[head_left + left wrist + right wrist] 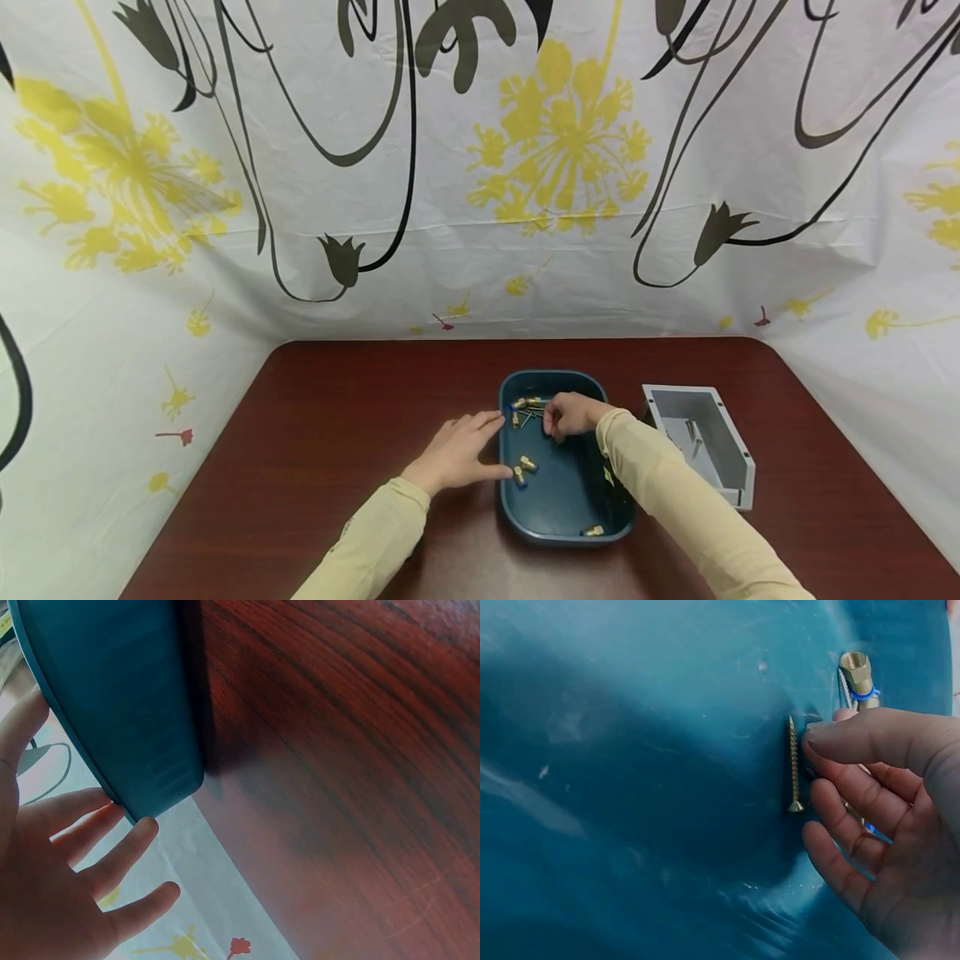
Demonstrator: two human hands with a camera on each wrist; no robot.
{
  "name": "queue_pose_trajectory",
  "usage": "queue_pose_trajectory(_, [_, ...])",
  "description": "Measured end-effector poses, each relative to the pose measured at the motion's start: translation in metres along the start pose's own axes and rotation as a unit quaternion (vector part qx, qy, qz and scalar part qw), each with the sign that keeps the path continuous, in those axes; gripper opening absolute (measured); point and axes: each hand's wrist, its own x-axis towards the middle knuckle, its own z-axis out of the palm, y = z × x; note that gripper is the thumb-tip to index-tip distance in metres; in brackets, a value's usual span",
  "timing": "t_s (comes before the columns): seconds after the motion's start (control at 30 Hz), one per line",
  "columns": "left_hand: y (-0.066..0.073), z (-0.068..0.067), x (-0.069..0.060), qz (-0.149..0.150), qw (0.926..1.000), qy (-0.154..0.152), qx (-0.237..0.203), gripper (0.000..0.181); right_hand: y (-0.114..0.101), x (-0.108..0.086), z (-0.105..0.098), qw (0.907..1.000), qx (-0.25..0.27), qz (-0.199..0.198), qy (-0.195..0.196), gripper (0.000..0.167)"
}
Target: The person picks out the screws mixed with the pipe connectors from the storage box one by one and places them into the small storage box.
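Observation:
A dark blue plastic bin [566,508] stands on the table. My left hand [459,450] is at its left side, fingers spread, fingertips touching the rim in the left wrist view. My right hand [570,415] reaches inside the bin with loosely bent fingers, thumb close to the index finger. Just beside those fingertips, a golden screw [793,765] lies on the bin's floor; I see no grip on it. Behind the right hand is a brass fitting [856,671] with a blue ring. More brass fittings [528,463] and several screws [528,412] lie in the bin.
A grey open box [738,442] stands to the right of the bin, with a few screws [693,433] inside. The brown table [360,433] extends left of the bin. A patterned white cloth [450,192] hangs behind and at both sides.

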Motion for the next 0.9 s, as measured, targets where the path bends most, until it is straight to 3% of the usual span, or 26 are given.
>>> queue_pose_trajectory(0.23, [0.0,-0.001,0.0,-0.002,1.0,0.0,0.002,0.074,0.001,-0.001,0.0,0.9999,-0.01,0.0,-0.011,0.018])
queue_pose_trajectory(0.43, [0.0,-0.001,-0.001,-0.003,1.0,-0.001,0.002,0.074,0.001,0.001,0.007,0.9993,-0.015,0.03,0.016,0.02])
queue_pose_trajectory(0.9, [0.001,0.001,-0.002,-0.006,1.0,-0.003,0.001,0.074,0.001,0.003,0.013,0.9975,-0.051,0.017,0.046,0.015])
